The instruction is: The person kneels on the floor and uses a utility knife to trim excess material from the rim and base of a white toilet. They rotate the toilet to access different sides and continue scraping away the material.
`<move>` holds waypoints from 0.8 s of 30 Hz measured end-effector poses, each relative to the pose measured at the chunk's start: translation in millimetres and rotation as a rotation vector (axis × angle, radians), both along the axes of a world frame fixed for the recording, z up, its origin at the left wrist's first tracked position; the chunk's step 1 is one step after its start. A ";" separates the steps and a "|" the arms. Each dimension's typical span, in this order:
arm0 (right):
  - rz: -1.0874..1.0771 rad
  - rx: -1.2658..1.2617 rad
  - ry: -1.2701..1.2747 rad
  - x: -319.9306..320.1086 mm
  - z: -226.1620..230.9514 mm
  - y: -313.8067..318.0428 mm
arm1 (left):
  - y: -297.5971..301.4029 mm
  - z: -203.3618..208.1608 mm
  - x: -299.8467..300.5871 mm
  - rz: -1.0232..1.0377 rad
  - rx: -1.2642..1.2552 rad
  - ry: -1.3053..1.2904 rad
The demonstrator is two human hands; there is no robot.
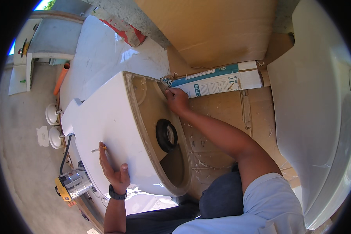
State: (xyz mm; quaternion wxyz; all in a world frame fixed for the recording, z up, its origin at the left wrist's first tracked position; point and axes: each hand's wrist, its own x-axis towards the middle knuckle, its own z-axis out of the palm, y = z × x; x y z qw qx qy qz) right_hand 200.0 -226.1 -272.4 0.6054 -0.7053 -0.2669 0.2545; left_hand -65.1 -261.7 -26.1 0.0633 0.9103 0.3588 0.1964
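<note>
A white ceramic toilet (105, 117) lies tipped over, its hollow underside facing right. Inside that hollow sits a black rubber ring (162, 142) around the outlet. My left hand (115, 171) rests against the toilet's white outer wall, fingers extended, with a cigarette (99, 149) held between them. At the far edge of the base, my right hand (177, 100) is closed in a pinch; what is in its fingers is too small to make out. Some pale stringy scraps (166, 81) lie beside those fingertips.
Flattened cardboard (210, 136) covers the floor under a white and teal tile box (222, 82). A large glossy white piece (312, 105) stands at right. A big cardboard sheet (214, 31) leans at the back. A metal and yellow power tool (72, 185) sits left, near an orange pipe (61, 79).
</note>
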 end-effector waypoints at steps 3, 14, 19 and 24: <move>0.004 0.008 -0.007 0.3 2.2 0.7 | -1.5 -1.7 0.2 0.002 -0.004 -0.006; -0.074 0.042 -0.104 2.1 -2.8 6.8 | -0.7 -1.1 -0.3 -0.005 -0.007 -0.005; 0.030 -0.107 -0.021 5.3 -2.0 9.0 | 0.1 -0.7 -0.2 -0.007 -0.009 -0.014; 0.024 -0.128 -0.073 9.4 -3.5 10.3 | -0.6 -0.3 -0.2 -0.010 -0.006 -0.005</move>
